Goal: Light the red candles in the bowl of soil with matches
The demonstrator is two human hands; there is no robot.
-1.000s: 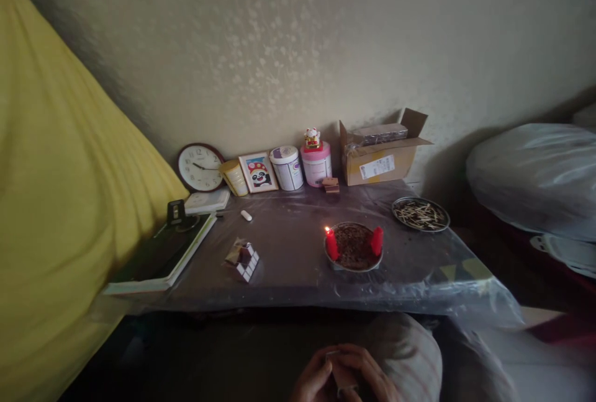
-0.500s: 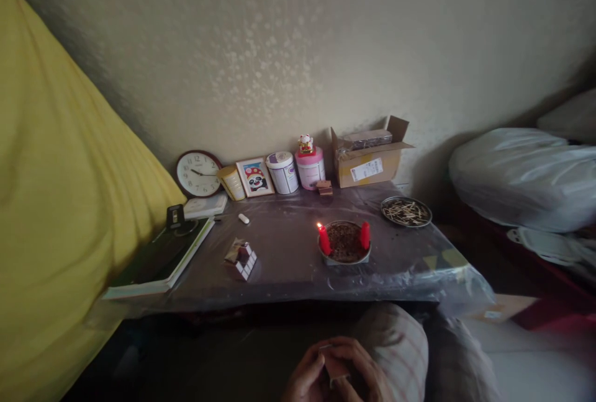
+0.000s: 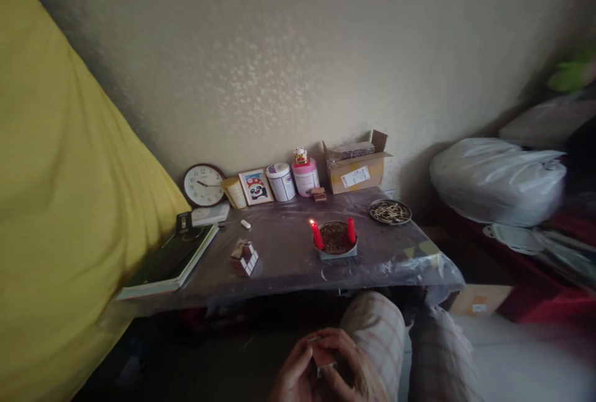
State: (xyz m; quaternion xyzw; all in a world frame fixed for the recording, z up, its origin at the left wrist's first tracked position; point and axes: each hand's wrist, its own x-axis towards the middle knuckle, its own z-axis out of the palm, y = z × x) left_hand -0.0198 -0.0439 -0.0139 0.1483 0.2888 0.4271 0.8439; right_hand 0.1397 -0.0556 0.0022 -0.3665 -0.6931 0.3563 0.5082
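Low in front of my lap, both hands close round a small brown-sided matchbox [image 3: 323, 357]. My left hand [image 3: 294, 370] grips its left side, and my right hand [image 3: 350, 366] curls over it from the right with a finger at the near end. Whether a match is between the fingers is hidden. Beyond, on the table, two red candles stand in a round dish [image 3: 336, 255] of dark grains; the left candle [image 3: 317, 236] burns and the right candle [image 3: 351, 230] shows no flame. Farther right, a round plate [image 3: 408, 216] holds many matchsticks.
A plastic-covered table [image 3: 284, 265] bears a pile of small matchboxes [image 3: 244, 258], a green book [image 3: 162, 265], a wall clock [image 3: 203, 185], a picture frame [image 3: 256, 188], two tubs and an open carton [image 3: 356, 175]. Yellow cloth [image 3: 69, 172] hangs left; a white bag [image 3: 498, 182] lies right.
The view has shifted slightly, so the table things sit a little differently in it. My hands stay round the matchbox with nearly the same grip. The left candle still burns.
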